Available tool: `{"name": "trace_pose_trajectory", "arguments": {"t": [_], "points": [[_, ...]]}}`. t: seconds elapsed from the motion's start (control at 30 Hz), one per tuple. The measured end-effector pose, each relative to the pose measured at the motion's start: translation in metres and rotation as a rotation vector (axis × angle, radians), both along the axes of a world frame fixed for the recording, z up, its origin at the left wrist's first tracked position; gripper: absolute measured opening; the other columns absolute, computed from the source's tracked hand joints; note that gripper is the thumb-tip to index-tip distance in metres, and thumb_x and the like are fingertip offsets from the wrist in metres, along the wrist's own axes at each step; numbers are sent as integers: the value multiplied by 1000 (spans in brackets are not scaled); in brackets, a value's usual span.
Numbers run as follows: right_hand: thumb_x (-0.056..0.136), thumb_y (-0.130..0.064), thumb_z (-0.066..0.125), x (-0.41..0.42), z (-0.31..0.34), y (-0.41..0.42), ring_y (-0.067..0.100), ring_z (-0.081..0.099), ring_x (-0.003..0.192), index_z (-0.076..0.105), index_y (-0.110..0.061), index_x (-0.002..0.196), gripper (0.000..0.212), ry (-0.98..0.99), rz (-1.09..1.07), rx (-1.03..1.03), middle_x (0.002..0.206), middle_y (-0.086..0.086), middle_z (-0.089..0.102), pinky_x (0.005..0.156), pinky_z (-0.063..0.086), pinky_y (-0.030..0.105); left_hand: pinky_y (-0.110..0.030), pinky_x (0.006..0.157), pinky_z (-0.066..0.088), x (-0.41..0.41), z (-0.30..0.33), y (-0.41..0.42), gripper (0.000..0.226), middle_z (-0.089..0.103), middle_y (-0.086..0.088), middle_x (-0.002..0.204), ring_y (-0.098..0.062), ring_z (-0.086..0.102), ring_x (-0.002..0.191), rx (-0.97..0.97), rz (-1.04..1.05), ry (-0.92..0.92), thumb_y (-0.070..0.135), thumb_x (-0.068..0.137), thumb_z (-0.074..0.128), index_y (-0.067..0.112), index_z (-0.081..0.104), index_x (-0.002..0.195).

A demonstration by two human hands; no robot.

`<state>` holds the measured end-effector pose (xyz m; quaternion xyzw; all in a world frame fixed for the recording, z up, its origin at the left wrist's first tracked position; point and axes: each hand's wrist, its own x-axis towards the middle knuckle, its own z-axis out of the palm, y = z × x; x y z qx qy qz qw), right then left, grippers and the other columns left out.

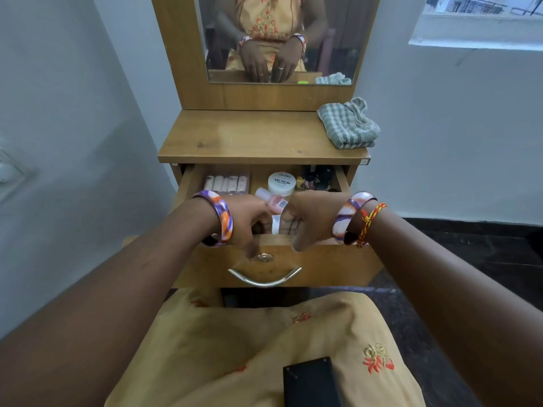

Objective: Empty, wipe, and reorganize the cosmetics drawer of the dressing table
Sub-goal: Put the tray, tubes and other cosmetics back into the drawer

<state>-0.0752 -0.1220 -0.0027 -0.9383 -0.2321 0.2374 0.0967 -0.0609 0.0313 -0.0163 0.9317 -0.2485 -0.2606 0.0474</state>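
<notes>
1. The left hand [249, 221] reaches over the front edge of the open drawer [293, 259]. Its fingers curl down over the top of the drawer front, gripping that edge. A purple, orange and white bangle [220, 217] sits on the wrist.
2. Inside the drawer at the left lies a row of small white tubes [226, 183] in a clear pack, close against the left wall.
3. Between the 2 hands, a small pink nail polish bottle [274, 202] with a white cap lies tilted on its side. It looks to be just beside the fingers of both hands; whether either hand touches it cannot be told.
4. Behind the bottle stands a round white jar [282, 183] with "NAIL POLISH" printed on its lid, near the middle of the drawer.
5. The right hand [308, 218] also hooks over the drawer's front edge, fingers curled inside and thumb down the outer face, holding the wood. Its wrist carries a matching bangle [349, 215] and a red and yellow thread [368, 221].
6. Dark items [318, 177] fill the drawer's right rear corner, too shadowed to name.
7. A curved metal handle [264, 279] sits on the drawer front below the hands.
8. A green and white checked cloth [348, 126] lies crumpled on the right end of the table top [249, 136], below the mirror [279, 39].
</notes>
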Motion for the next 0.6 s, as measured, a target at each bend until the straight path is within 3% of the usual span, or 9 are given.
{"name": "trace_pose_trajectory", "arguments": {"t": [0.07,0.13,0.2,0.33,0.47,0.6], "points": [[75,-14,70,7,-5,-3,13,63,77,67,-23,80,11,-45,-30,56,78,-6,64,72,56,26,-31,79,54,9,1,1,54,60,0,101,-18,60,91,-18,37,-68,26,67,80,15,59,116],[74,-13,72,16,-5,-6,16,63,81,68,-17,97,24,-93,-83,120,87,-1,65,81,56,31,-31,77,54,18,1,2,67,56,1,104,-18,56,91,-21,69,-179,33,60,83,18,53,118],[74,-15,72,23,-7,-10,14,55,79,64,-17,107,34,-200,-101,142,87,-2,59,75,50,25,-37,82,54,28,2,4,85,53,-1,115,-21,53,99,3,92,-309,41,54,83,22,44,126],[75,-26,73,31,-7,-15,20,49,105,53,-21,125,54,-445,-111,109,118,4,51,78,41,26,-38,100,43,46,4,3,121,31,-6,145,-27,31,132,98,112,-488,51,53,82,24,11,148],[75,-36,73,42,-8,-17,26,33,127,37,-22,139,75,-647,-149,23,140,7,34,100,34,34,-39,111,31,61,9,0,126,17,-6,155,-27,19,142,125,154,-558,55,55,81,20,4,150],[75,-44,70,68,-14,-16,29,16,142,24,-18,145,87,-659,-217,-53,155,8,18,113,21,43,-37,117,22,85,8,0,117,14,-7,158,-25,14,146,142,176,-520,54,63,77,12,10,150]]}}
